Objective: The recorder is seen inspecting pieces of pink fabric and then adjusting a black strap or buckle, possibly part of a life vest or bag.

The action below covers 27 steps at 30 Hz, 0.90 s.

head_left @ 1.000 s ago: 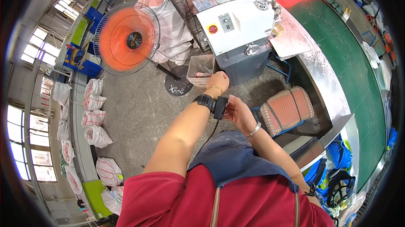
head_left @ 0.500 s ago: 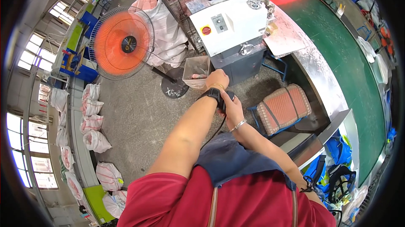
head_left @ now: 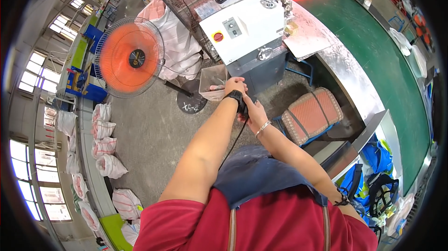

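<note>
My left hand is held out in front of me, its fingers loosely curled with nothing seen in them. Around its wrist sits a black strapped device, from which a black cable runs down toward my apron. My right hand closes on this wrist device from the right side, its thumb along the top; the fingers underneath are partly hidden. A silver bangle is on my right wrist. Just beyond my left hand stands a waste bin with some scraps inside.
A white-topped grey machine stands ahead. To the left spins an orange pedestal fan. A cushioned stool is at the right, beside a green conveyor belt. White sacks line the left side.
My left hand's fingers have loosened from a tighter fist. My right hand stays at the wrist device. The view has shifted slightly, moving the machine and fan a little left in the picture.
</note>
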Each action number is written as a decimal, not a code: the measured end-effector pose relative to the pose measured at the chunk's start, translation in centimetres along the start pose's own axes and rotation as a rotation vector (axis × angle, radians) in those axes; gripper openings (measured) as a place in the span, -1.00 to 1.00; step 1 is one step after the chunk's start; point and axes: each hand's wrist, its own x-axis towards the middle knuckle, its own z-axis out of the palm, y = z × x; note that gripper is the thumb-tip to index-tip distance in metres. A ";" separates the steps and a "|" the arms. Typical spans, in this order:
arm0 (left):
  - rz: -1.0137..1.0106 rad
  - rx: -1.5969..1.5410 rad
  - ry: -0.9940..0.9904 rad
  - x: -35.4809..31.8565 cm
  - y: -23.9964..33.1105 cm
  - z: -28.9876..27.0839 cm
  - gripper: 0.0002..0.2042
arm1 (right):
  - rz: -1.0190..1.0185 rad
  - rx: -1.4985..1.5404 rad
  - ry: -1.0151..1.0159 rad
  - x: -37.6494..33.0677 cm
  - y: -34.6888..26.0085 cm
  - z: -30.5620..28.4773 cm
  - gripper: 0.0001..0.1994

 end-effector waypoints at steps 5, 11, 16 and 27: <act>0.119 0.083 -0.063 -0.9 1.4 -0.1 -0.80 | 0.052 -0.034 -0.015 -0.8 -1.3 0.0 -0.65; -0.124 -0.219 -0.284 0.4 3.1 -1.7 -0.75 | -0.047 -0.010 -0.296 -3.1 -2.1 -0.1 -0.69; -0.273 -0.465 -0.485 -1.6 4.5 -1.5 -0.76 | 0.021 0.056 -0.369 -2.9 -3.4 -0.8 -0.73; -0.280 -0.721 -0.701 -7.0 9.0 -2.2 -0.75 | -0.189 -0.274 -0.579 -5.4 -4.1 -1.2 -0.66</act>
